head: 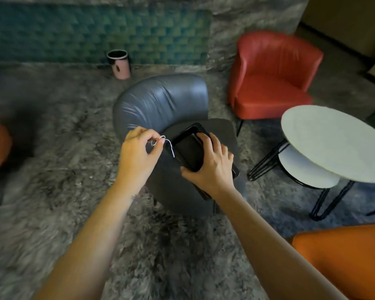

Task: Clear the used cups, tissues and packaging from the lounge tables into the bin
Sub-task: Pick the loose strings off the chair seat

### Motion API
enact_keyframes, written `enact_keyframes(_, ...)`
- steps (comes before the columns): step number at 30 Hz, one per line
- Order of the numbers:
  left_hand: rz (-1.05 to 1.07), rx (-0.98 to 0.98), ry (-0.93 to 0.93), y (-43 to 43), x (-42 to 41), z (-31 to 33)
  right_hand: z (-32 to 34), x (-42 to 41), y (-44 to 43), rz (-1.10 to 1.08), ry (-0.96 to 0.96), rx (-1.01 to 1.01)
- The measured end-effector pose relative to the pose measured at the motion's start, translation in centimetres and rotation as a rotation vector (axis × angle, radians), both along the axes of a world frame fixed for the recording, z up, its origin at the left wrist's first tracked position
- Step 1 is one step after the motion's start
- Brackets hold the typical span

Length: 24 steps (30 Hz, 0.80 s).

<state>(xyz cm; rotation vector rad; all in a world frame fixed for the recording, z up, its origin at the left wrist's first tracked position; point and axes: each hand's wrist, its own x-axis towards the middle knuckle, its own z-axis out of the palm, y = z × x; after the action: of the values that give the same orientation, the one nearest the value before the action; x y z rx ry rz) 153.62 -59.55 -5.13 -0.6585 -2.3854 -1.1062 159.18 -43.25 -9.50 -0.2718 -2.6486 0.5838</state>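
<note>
The right hand (212,167) grips a black tray (188,148) held in the air above the seat of a grey chair (160,100); the tray's long axis runs from lower right to upper left, its far short end pointing toward the chair's back; the open side faces up; the fingers (204,137) curl over its right long edge, the thumb presses its near left corner, and the palm covers the near end; another dark edge shows under the wrist, though what it belongs to is unclear; the left hand (139,152) is just beside the tray's left edge, thumb and forefinger pinching a white string (170,147) that hangs down, the other fingers curled; a pink bin (119,63) stands on the rug (52,148) beyond the chair; 2 round tables (333,144) sit to the right.
</note>
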Motion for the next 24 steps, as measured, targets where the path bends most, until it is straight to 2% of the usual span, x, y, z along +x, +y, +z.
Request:
enact_keyframes(11, 0.327, 0.027, 0.001, -22.4, -10.7, 4.7, 4.7, -16.9, -20.2, 0.392, 0.051, -0.018)
enact_keyframes(18, 0.409, -0.029, 0.020, -35.7, -21.8, 7.3, 7.0, -29.6, -32.8, 0.486, 0.051, -0.029)
enact_keyframes(24, 0.408, -0.029, 0.005, -42.4, -34.2, 7.5, 7.4, -41.7, -38.4, 0.479, 0.038, -0.029)
